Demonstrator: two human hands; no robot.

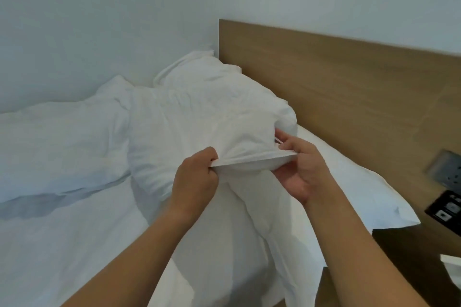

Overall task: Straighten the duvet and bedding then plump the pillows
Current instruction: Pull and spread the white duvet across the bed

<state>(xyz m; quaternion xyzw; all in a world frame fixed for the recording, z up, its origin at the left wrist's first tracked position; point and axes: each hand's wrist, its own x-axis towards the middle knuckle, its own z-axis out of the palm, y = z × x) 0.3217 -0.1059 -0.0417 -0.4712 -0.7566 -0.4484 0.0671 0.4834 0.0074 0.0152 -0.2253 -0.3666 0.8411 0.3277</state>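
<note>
Both hands pinch the open hem of a white pillow (pixel 199 117) lying on the bed by the wooden headboard (pixel 336 82): left hand (pixel 197 177) clenched on it, right hand (pixel 303 169) gripping the far end (crumpled duvet (pixel 57 142) lies beside).

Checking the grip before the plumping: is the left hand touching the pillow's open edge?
Touching. The head view shows the left hand closed on the pillowcase edge, fabric pinched between its fingers; the right hand holds the same edge.
</note>
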